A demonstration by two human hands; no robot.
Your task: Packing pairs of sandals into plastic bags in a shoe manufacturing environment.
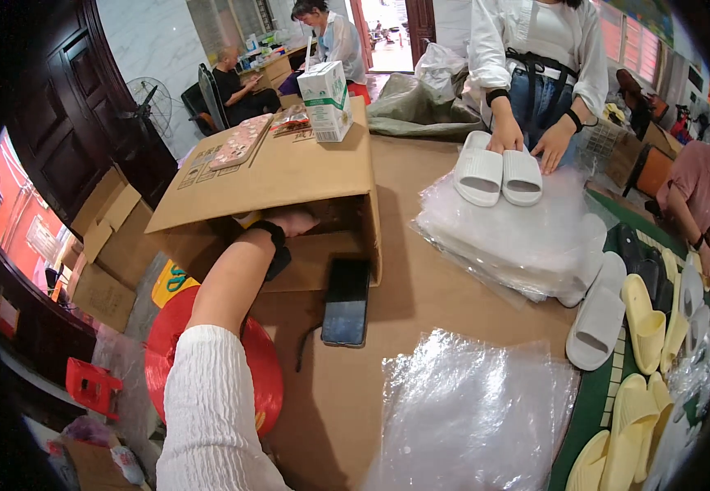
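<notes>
My left hand (296, 221) reaches into the open side of a cardboard box (269, 184) lying on the table; its fingers are partly hidden in shadow, so what they touch cannot be made out. A black band circles that wrist. Just right of the forearm, a black phone (347, 303) lies at the box's mouth. Beneath the forearm sits a large roll of red plastic strip (269, 368). Clear plastic bags (469, 409) are spread on the near part of the table. My right hand is out of view.
Across the table, a co-worker's hands rest on pale slide sandals (479, 176) atop stacked clear bags (502, 229). Yellow, grey and black slides (644, 323) line the right side. A milk-type carton (326, 102) and a pink patterned case (242, 141) stand on the box. Another person works at right.
</notes>
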